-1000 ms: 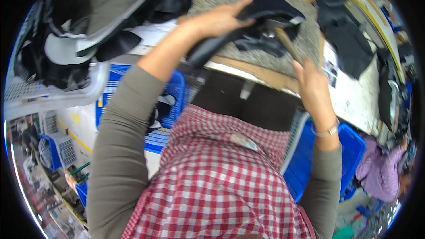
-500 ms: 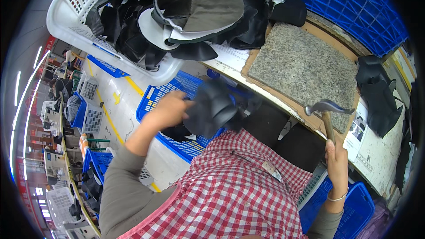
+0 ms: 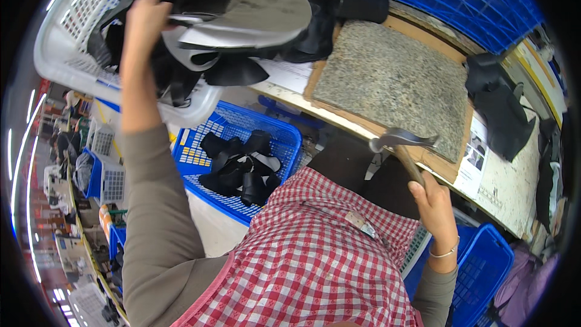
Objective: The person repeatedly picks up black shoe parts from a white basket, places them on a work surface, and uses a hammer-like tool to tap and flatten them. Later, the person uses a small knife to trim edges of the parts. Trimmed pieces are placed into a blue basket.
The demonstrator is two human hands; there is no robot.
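Presently | left of stone slab (image 3: 393, 85): white basket (image 3: 48, 57), black pieces (image 3: 175, 85); lower, blue basket (image 3: 285, 136), black parts (image 3: 227, 178) | my left hand (image 3: 144, 19) outstretched over white basket, grip unclear; right hand (image 3: 433, 201) clasps hammer (image 3: 407, 159)

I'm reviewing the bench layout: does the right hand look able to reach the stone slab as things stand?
Probably yes: the right hand, gripping the hammer, is near the stone slab, and nothing visible blocks the way.

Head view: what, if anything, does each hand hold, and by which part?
Right hand: a hammer, by its wooden handle. Left hand: at the edge of a grey-lined piece; whether gripping cannot be told.
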